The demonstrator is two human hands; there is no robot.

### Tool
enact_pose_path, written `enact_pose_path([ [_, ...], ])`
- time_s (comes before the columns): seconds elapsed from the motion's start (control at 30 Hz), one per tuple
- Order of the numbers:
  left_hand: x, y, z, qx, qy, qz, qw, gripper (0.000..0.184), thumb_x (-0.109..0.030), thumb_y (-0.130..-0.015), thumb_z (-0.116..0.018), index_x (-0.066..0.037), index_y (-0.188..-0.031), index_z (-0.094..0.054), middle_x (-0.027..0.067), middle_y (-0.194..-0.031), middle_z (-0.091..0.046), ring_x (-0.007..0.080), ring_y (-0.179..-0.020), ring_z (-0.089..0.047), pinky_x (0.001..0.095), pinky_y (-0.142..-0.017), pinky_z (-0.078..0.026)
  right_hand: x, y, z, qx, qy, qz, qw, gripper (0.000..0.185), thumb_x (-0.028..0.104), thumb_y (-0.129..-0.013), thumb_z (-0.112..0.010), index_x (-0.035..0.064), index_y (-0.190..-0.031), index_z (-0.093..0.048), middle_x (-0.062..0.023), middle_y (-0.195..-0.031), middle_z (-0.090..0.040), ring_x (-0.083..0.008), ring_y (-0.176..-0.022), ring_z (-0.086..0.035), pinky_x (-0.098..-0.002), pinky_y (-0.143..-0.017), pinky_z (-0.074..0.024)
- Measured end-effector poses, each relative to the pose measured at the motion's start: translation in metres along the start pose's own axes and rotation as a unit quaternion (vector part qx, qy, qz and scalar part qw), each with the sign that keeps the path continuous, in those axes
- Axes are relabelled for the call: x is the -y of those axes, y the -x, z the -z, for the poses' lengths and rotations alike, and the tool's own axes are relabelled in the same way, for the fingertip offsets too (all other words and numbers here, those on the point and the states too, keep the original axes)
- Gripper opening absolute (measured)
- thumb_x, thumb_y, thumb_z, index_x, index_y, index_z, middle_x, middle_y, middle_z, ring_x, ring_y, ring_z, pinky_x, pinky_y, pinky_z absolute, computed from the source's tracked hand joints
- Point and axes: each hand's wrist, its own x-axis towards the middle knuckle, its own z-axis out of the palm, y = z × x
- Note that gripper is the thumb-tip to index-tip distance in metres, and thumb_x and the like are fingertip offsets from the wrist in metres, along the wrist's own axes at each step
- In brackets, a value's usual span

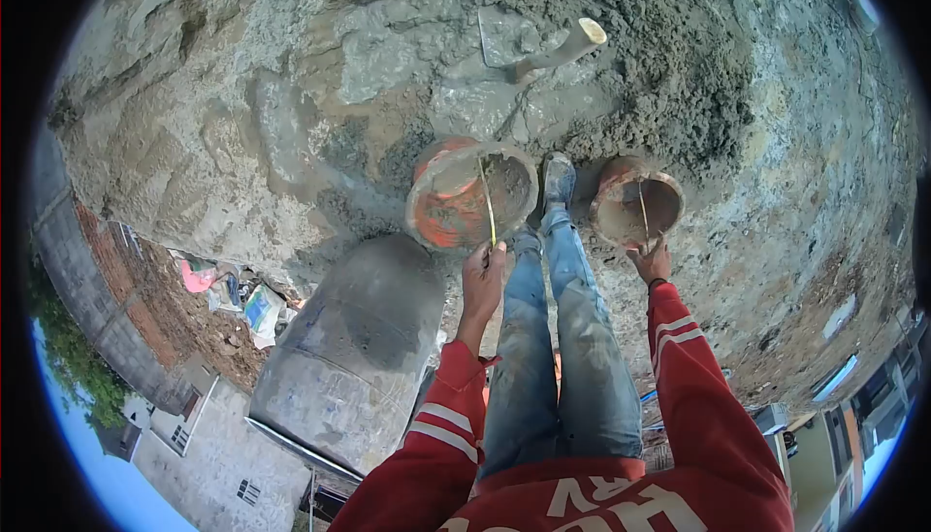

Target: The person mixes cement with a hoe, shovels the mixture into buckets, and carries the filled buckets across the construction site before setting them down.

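My left hand (484, 275) is closed on the near end of the handle of a wide orange bucket (451, 217), whose inside is smeared with grey mortar. The thin yellowish handle (487, 197) crosses its opening. On the right, my right hand (651, 260) grips the near rim or handle end of a smaller mortar-coated bucket (619, 212); its thin handle (643, 204) also crosses the opening. Both buckets are beside my feet, one on either side.
Wet mortar (388, 47) spreads ahead, with a hoe (558, 55) lying in it and a rough heap (679, 76) at its right. A large grey drum (359, 348) stands at the near left. Colourful sacks (260, 309) lie beyond it.
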Motion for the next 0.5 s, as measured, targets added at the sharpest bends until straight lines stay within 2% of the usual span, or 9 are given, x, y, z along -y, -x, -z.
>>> enact_pose_path([
  [0.03, 0.011, 0.000, 0.005, -0.011, 0.008, 0.015, 1.000, 0.027, -0.028, -0.095, -0.059, -0.007, -0.080, -0.055, -0.0065, -0.065, -0.044, 0.0025, -0.058, -0.037, 0.0199, -0.052, -0.029, -0.024, -0.012, -0.010, 0.113, -0.022, 0.017, 0.993, 0.078, 0.039, -0.067, -0.082, 0.0029, -0.128, -0.048, -0.0198, -0.111, -0.062, -0.0384, -0.103, -0.060, -0.0457, -0.088, -0.0482],
  [0.07, 0.019, -0.004, 0.015, -0.046, 0.075, 0.054, 0.995, 0.025, -0.027, -0.096, -0.058, -0.007, -0.081, -0.054, -0.0065, -0.065, -0.042, 0.0028, -0.057, -0.036, 0.0221, -0.051, -0.029, -0.080, -0.029, -0.054, 0.153, -0.055, 0.070, 0.984, 0.064, 0.038, -0.067, -0.083, 0.0019, -0.114, -0.057, -0.0165, -0.095, -0.067, -0.0300, -0.089, -0.066, -0.0415, -0.081, -0.0511],
  [0.1, 0.031, -0.009, 0.027, -0.084, 0.140, 0.090, 0.982, 0.024, -0.025, -0.098, -0.056, -0.007, -0.082, -0.053, -0.0064, -0.064, -0.041, 0.0031, -0.056, -0.036, 0.0242, -0.050, -0.029, -0.059, -0.029, -0.045, 0.170, -0.044, 0.076, 0.982, 0.064, 0.038, -0.067, -0.083, 0.0019, -0.114, -0.057, -0.0165, -0.095, -0.067, -0.0300, -0.089, -0.066, -0.0415, -0.081, -0.0511],
  [0.17, 0.068, -0.018, 0.053, -0.136, 0.199, 0.109, 0.964, 0.022, -0.023, -0.098, -0.056, -0.011, -0.081, -0.049, -0.0067, -0.063, -0.038, 0.0028, -0.053, -0.034, 0.0238, -0.048, -0.027, -0.016, -0.033, -0.017, 0.255, -0.211, -0.112, 0.937, 0.043, 0.036, -0.076, -0.077, 0.0003, -0.096, -0.062, -0.0121, -0.080, -0.066, -0.0204, -0.077, -0.065, -0.0356, -0.075, -0.0520],
  [0.2, 0.083, -0.019, 0.066, -0.142, 0.285, 0.130, 0.939, 0.021, -0.022, -0.098, -0.056, -0.012, -0.081, -0.048, -0.0063, -0.062, -0.038, 0.0041, -0.052, -0.034, 0.0241, -0.048, -0.028, -0.009, -0.034, -0.012, 0.272, -0.196, -0.106, 0.936, 0.043, 0.036, -0.076, -0.077, 0.0003, -0.096, -0.062, -0.0121, -0.080, -0.066, -0.0204, -0.077, -0.065, -0.0356, -0.075, -0.0520],
  [0.27, 0.111, -0.012, 0.087, -0.162, 0.379, 0.154, 0.898, 0.021, -0.021, -0.097, -0.056, -0.012, -0.081, -0.047, -0.0058, -0.061, -0.037, 0.0053, -0.050, -0.035, 0.0243, -0.048, -0.029, -0.003, -0.035, 0.002, 0.150, -0.179, -0.037, 0.972, 0.034, 0.035, -0.087, -0.068, 0.0011, -0.085, -0.064, -0.0062, -0.071, -0.061, -0.0113, -0.067, -0.058, -0.0299, -0.068, -0.0506],
  [0.4, 0.165, 0.006, 0.112, -0.192, 0.448, 0.216, 0.846, 0.025, -0.029, -0.097, -0.053, -0.015, -0.077, -0.045, -0.0028, -0.061, -0.040, 0.0121, -0.051, -0.039, 0.0306, -0.053, -0.039, 0.114, -0.010, 0.058, 0.213, -0.184, 0.001, 0.959, 0.030, 0.033, -0.094, -0.058, 0.0036, -0.090, -0.063, -0.0006, -0.063, -0.052, -0.0080, -0.058, -0.049, -0.0284, -0.062, -0.0476],
  [0.47, 0.186, 0.018, 0.114, -0.211, 0.502, 0.251, 0.800, 0.029, -0.035, -0.097, -0.048, -0.015, -0.076, -0.045, -0.0013, -0.060, -0.039, 0.0142, -0.052, -0.040, 0.0333, -0.056, -0.041, 0.156, 0.001, 0.063, 0.259, -0.403, -0.112, 0.871, 0.022, 0.025, -0.095, -0.053, 0.0054, -0.095, -0.061, 0.0002, -0.062, -0.045, -0.0101, -0.056, -0.042, -0.0259, -0.060, -0.0395],
  [0.5, 0.194, 0.023, 0.113, -0.217, 0.516, 0.247, 0.791, 0.029, -0.035, -0.097, -0.048, -0.015, -0.076, -0.045, -0.0013, -0.060, -0.039, 0.0142, -0.052, -0.040, 0.0333, -0.056, -0.041, 0.170, 0.004, 0.059, 0.265, -0.391, -0.100, 0.876, 0.022, 0.025, -0.095, -0.053, 0.0054, -0.095, -0.061, 0.0002, -0.062, -0.045, -0.0101, -0.056, -0.042, -0.0259, -0.060, -0.0395],
])
